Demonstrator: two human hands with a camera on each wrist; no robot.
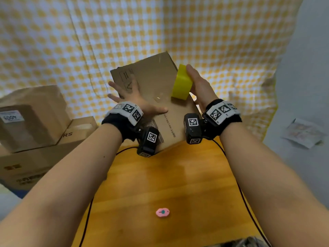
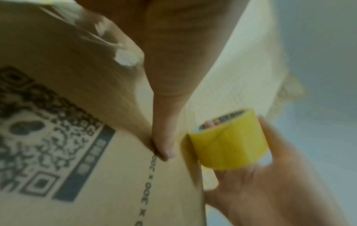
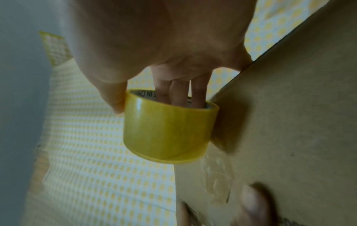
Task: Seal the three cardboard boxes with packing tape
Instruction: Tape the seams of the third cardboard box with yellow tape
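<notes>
Risk: tilted brown cardboard box [image 1: 151, 90] slips under flat, spread left hand [image 1: 132, 98]; right hand [image 1: 199, 86], fingers thru yellow tape roll [image 1: 181, 82], lays strip crooked w/ wrinkles.

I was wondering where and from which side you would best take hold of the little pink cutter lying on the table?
Take the pink cutter from above, with thumb and forefinger on its two long sides. It lies flat on the wooden table, apart from everything else, so nothing blocks a grip from above. It is too low to get fingers under it. Its slider faces up, probably near a thumb.
</notes>
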